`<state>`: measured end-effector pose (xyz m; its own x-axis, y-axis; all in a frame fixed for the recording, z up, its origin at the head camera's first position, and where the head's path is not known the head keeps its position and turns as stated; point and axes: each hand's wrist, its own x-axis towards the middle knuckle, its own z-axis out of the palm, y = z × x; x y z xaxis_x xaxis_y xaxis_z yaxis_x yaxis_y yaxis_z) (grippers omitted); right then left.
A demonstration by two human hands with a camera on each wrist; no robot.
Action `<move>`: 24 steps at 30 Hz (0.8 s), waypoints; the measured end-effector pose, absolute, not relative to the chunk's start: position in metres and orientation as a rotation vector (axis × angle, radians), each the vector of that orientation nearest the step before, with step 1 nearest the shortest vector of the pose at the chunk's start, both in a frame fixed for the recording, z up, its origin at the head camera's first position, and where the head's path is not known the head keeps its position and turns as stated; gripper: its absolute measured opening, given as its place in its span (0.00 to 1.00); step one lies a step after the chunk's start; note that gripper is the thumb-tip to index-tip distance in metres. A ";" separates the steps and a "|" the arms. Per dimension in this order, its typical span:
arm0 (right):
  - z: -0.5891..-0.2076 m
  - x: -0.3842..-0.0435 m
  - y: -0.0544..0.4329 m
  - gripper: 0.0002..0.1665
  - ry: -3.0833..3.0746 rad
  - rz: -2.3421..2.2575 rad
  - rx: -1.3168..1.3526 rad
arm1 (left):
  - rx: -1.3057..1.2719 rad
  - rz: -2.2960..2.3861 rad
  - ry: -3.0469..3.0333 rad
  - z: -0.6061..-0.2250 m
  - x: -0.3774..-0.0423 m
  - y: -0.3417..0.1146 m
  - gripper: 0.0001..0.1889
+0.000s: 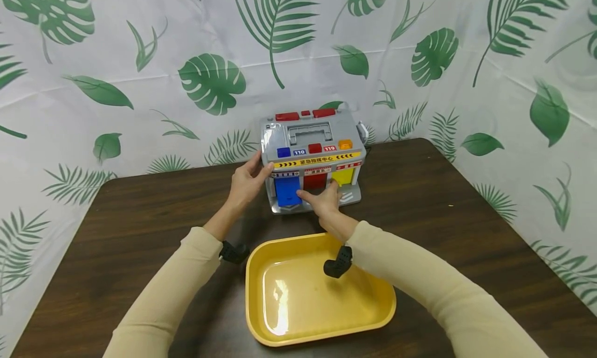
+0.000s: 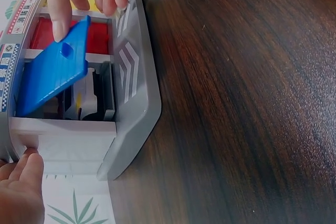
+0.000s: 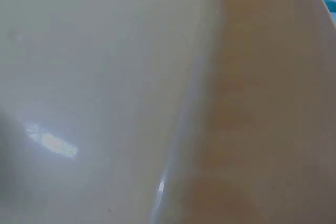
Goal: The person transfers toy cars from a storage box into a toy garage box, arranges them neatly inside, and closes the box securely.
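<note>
A grey toy garage (image 1: 308,132) with blue, red and yellow doors stands near the back of the table. My left hand (image 1: 247,182) grips its left corner, thumb at the roof's front edge and fingers against the side wall. My right hand (image 1: 325,202) is at the front, with its thumb touching the lower edge of the blue door (image 2: 55,69). That door tilts outward. Behind it, a white and dark object (image 2: 86,98) shows inside the bay. The other right fingers are bent beside the yellow door (image 1: 343,177). The red door (image 1: 315,181) is down.
A yellow tray (image 1: 322,290) lies in front of the garage, under my right wrist. The dark wooden table (image 1: 448,233) extends to both sides. A white cloth with green leaves (image 1: 298,62) hangs behind. The right wrist view shows mostly the tray, blurred.
</note>
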<state>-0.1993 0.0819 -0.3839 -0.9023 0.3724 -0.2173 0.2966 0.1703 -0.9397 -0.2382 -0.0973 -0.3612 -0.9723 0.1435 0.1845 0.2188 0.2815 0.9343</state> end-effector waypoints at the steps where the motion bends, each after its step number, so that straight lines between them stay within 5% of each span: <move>1: -0.385 -0.200 0.081 0.55 -2.353 1.862 -0.678 | -0.342 -1.815 -2.469 -0.361 -0.238 -0.097 0.36; 24: -0.385 -0.204 0.071 0.54 -2.291 1.778 -0.795 | -0.279 -2.004 -2.449 -0.328 -0.218 -0.091 0.34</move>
<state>-0.2039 0.0714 -0.3848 -0.8518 0.4802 -0.2091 0.3216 0.1644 -0.9325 -0.2180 -0.0906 -0.3280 -0.9839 0.1577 0.0835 0.1131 0.1890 0.9754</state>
